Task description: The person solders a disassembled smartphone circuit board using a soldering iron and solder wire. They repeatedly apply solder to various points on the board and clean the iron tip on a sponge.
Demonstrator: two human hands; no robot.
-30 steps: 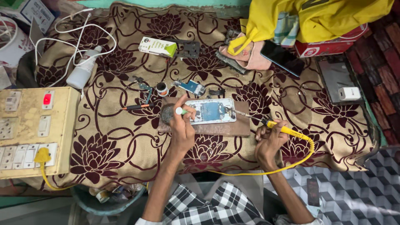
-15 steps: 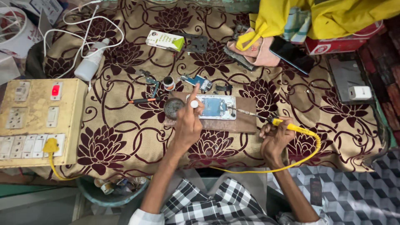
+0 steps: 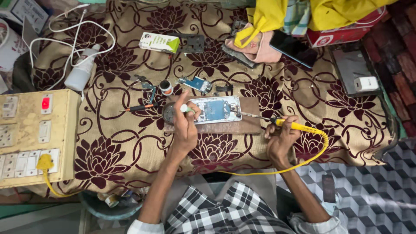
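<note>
Near the front edge of the bench, about midway along it, we see an opened phone [image 3: 215,109] lying flat on a brown wooden block [image 3: 242,126], its circuit side up. The left hand [image 3: 185,126] rests at the phone's left end, fingers curled closed around a small white-and-green tube [image 3: 186,108] held over the device. The right hand [image 3: 281,139] sits just off the block's right end, fingers wrapped tight on the yellow handle of a soldering iron [image 3: 281,123], whose thin metal tip reaches to the phone's right edge. The iron's yellow cord [image 3: 299,164] loops off the front edge of the bench.

Just behind the phone lie a small blue circuit board [image 3: 196,83], a little round tin [image 3: 165,87] and a screwdriver with a red and black handle [image 3: 135,108]. Farther back, a white and green box [image 3: 159,42] sits beside a dark phone frame [image 3: 191,43]. Toward the back right corner a dark phone [image 3: 293,49] lies next to a pink cloth [image 3: 260,47], partly under a yellow bag [image 3: 325,12].

At the left edge a white bottle [image 3: 82,71] lies among white cables [image 3: 65,37], and a yellowed switch board [image 3: 32,136] with a lit red switch stands at the front left corner. At the right edge a white charger [image 3: 365,83] rests on a grey tray [image 3: 349,69]. A floral brown cloth [image 3: 108,147] covers the bench.
</note>
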